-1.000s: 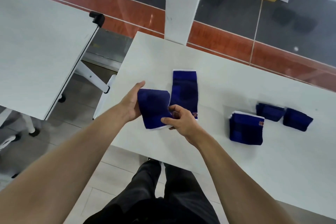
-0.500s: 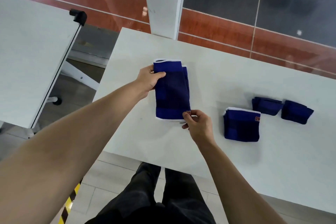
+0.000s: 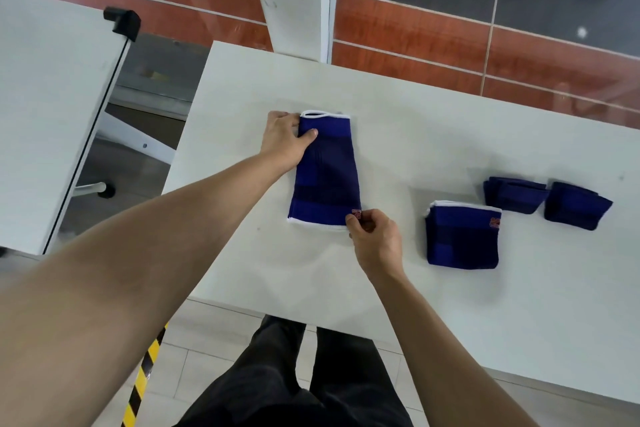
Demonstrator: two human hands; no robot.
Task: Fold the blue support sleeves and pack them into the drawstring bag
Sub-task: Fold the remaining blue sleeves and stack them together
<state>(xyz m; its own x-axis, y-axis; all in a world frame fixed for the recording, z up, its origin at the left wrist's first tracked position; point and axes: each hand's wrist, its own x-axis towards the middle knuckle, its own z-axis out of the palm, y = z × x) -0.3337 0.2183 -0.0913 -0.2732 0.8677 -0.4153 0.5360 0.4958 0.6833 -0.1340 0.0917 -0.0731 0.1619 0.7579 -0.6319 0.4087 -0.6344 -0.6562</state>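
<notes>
The long blue sleeve lies flat and lengthwise on the white table, stretched between the two hands. The left hand pinches its far left corner, thumb on top of the cloth just below the white-trimmed opening. The right hand pinches the near right corner, right beside the small red label. So both hands are clamped on the same sleeve, at opposite corners.

It looks like the squaring-up before the fold. To do it well: draw the corners gently apart so the knit lies smooth, then carry the far end over to the near hem, white trim meeting white trim, and press the crease flat.

To the right of the right hand sit a folded sleeve with white trim, and beyond it two smaller dark folded sleeves just beside each other. Matching that folded size would keep the pile tidy. No drawstring bag is in view, so packing probably comes later.
</notes>
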